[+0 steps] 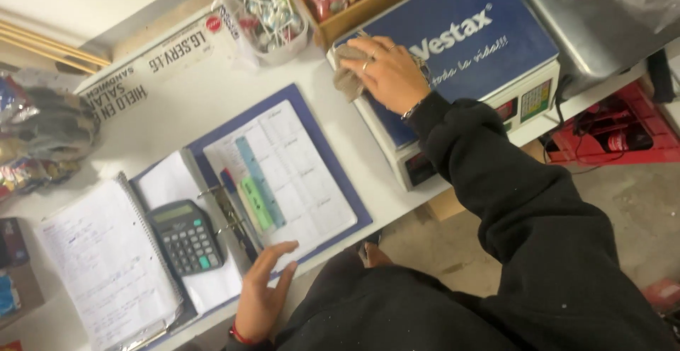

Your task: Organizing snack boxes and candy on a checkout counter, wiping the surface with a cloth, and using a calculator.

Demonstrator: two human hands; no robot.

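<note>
Right hand (pixel 388 71) presses a crumpled grey cloth (pixel 347 75) flat against the blue top of the weighing scale (pixel 489 46), fingers curled over it. The cloth's long axis runs roughly away from the person, along the scale's left edge. Right arm extended, black sleeve. Left hand (pixel 261 294) open, empty, fingers spread, resting on the open ring binder's (pixel 283 174) near edge, beside a calculator (pixel 185 236).

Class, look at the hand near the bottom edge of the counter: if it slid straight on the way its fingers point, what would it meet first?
The left hand points up and right over the open binder. It would probably meet the binder's white page first, which its fingertips already seem to touch; the calculator lies off to the side.
</note>
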